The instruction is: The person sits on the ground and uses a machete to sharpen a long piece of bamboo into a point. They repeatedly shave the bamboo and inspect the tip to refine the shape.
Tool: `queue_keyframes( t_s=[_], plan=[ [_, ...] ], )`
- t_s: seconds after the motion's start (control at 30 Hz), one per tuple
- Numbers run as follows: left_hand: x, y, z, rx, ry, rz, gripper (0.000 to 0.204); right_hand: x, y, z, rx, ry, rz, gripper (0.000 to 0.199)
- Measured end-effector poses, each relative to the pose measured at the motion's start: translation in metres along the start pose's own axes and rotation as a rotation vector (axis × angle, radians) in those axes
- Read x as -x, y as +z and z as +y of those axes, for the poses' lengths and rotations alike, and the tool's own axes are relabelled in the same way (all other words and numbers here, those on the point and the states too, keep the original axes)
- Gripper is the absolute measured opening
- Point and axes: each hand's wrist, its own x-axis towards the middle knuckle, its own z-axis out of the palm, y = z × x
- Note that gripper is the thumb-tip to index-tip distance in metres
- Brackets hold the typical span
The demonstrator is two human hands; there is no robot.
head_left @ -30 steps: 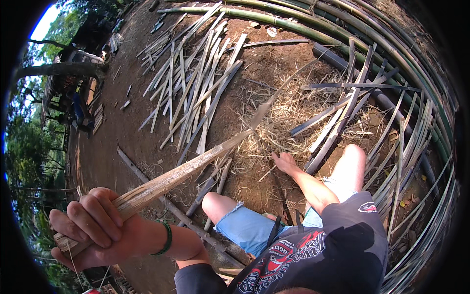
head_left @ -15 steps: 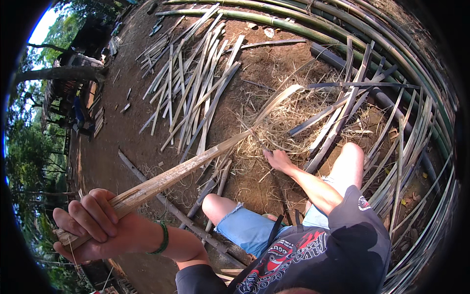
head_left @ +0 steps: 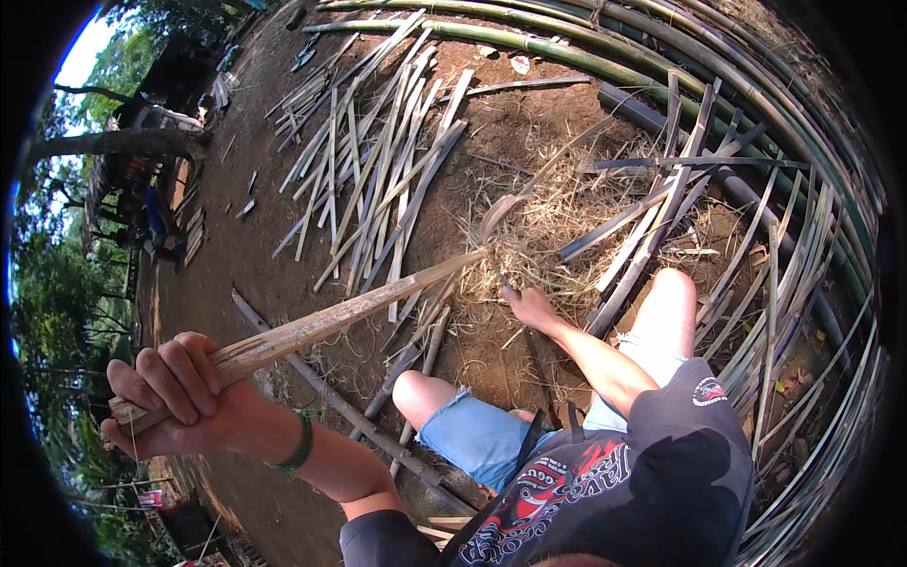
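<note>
As the split bamboo strip (head_left: 350, 315) slants toward the heap of shavings (head_left: 576, 203), its far end showing over the heap's left edge, the left hand (head_left: 175, 389) clenches its near end. At the heap's near edge, the right hand (head_left: 531, 308) grips a dark tool handle (head_left: 506, 283). Pale slats (head_left: 384, 194) lie left of the heap; green poles (head_left: 529, 38) lie beyond it.
</note>
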Motion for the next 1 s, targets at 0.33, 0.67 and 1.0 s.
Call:
queue_keyframes(
  t_s=[0.33,0.67,1.0],
  plan=[
    [0.004,0.006,0.003,0.044,-0.010,-0.066,0.045,-0.021,0.006,0.040,0.023,0.086,0.064,0.072],
    [0.004,0.007,0.001,0.053,-0.035,-0.094,0.044,0.023,0.006,0.005,-0.119,-0.390,0.093,0.062],
    [0.001,0.014,-0.005,0.008,0.013,-0.063,0.042,0.014,0.005,0.010,-0.129,-0.391,0.119,0.067]
  ],
)
